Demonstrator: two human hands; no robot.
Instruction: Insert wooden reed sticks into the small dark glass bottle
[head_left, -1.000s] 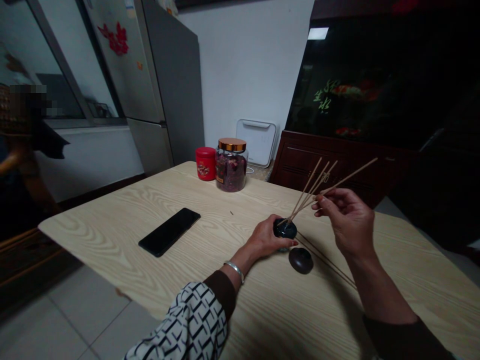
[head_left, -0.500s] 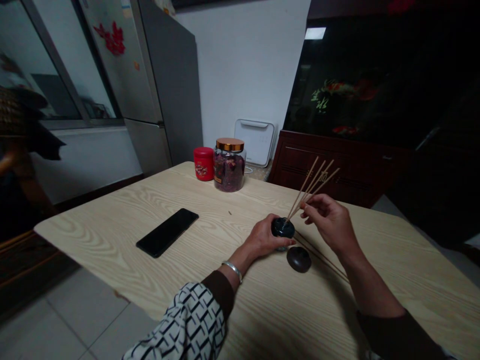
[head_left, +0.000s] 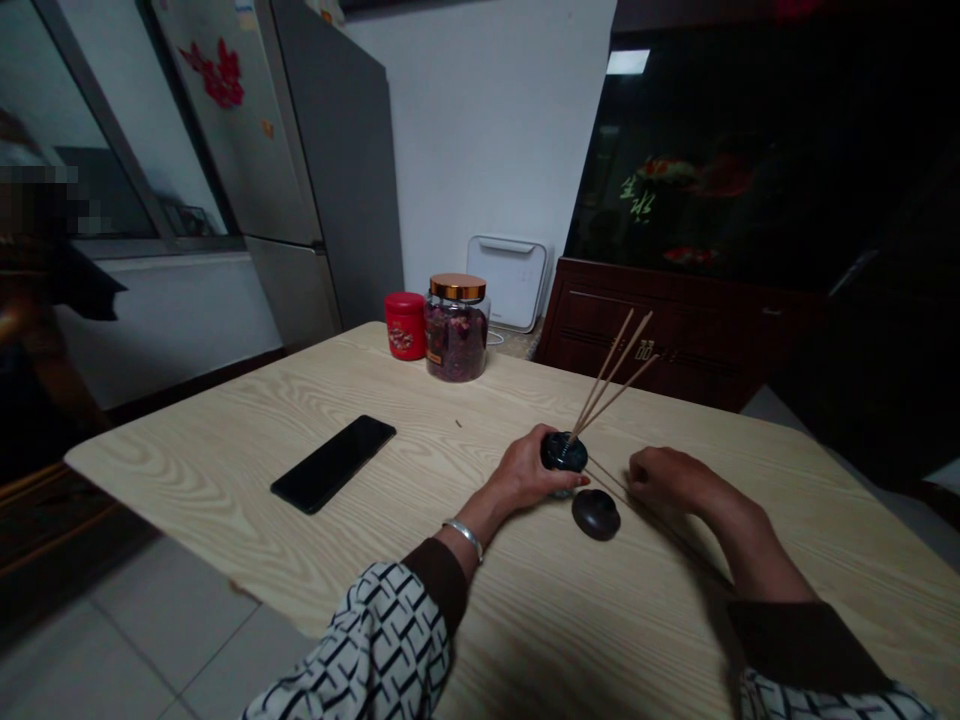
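My left hand [head_left: 529, 468] is wrapped round a small dark glass diffuser bottle [head_left: 559, 452] standing on the table. Several thin reed sticks [head_left: 611, 378] rise from the bottle's mouth and fan out up to the right. To the right of the bottle, my right hand [head_left: 675, 482] is low over the table with its fingers curled in. Its fingertips are hidden, right beside a reed stick [head_left: 609, 478] that lies slantwise on the table and passes beneath the hand. A round dark brown cap [head_left: 596, 514] sits in front of the bottle.
A black phone [head_left: 335, 463] lies to the left on the wooden table [head_left: 420, 520]. Behind stand a red canister [head_left: 405, 326] and a copper-lidded jar of dried flowers [head_left: 457, 335]. A person [head_left: 34, 300] is at the far left edge.
My right hand has left the sticks standing in the bottle and dropped down and right to the stick on the table. The standing sticks are spread differently. My left hand stays on the bottle.
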